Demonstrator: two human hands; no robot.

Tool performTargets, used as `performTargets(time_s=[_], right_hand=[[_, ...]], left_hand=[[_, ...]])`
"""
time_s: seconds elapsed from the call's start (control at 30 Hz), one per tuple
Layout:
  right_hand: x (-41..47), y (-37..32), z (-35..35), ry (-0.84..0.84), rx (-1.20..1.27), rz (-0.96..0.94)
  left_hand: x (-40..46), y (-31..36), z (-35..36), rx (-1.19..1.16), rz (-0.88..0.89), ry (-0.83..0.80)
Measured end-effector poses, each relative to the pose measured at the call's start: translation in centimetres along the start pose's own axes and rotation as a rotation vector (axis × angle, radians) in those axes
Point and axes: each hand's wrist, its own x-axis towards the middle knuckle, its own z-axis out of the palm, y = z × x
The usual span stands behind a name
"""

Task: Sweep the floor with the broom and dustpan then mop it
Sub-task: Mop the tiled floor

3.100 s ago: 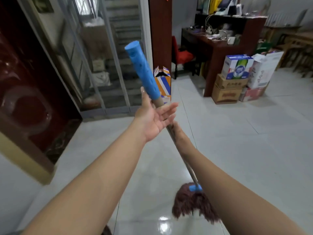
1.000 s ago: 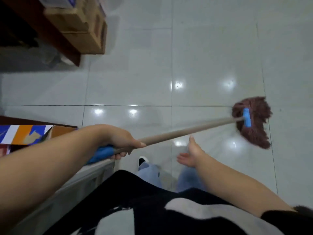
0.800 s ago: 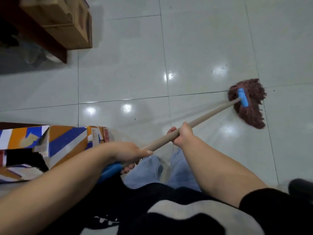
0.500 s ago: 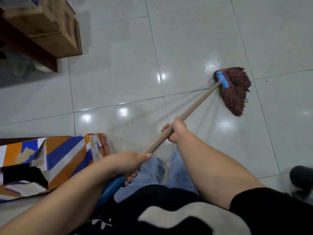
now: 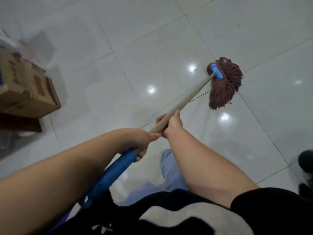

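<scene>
Since half a second ago the mop head (image 5: 223,82) has swung from trailing toward 5 o'clock to lying nearer the 1 o'clock tile seam, so a mopping stroke is under way. The right hand (image 5: 171,123) wraps the pale pole (image 5: 189,97); the left hand (image 5: 140,141) grips where the blue sleeve (image 5: 110,175) begins. A cardboard box (image 5: 28,92) sits at 9 o'clock, well clear of the strands. A dark shape at 4 o'clock, possibly a shoe, is blurred. The tiled floor (image 5: 152,39) ahead looks open.
</scene>
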Motion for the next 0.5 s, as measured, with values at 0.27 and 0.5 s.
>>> performTargets(time_s=[0.27, 0.5], right_hand=[[-3.1, -12.5, 7.9, -0.08, 0.235, -0.038], [-0.3, -24.7, 12.9, -0.17, 0.383, -0.089]], left_hand=[[-0.6, 17.2, -5.9, 0.135, 0.111, 0.019], [1.2, 30.4, -10.6, 0.218, 0.212, -0.052]])
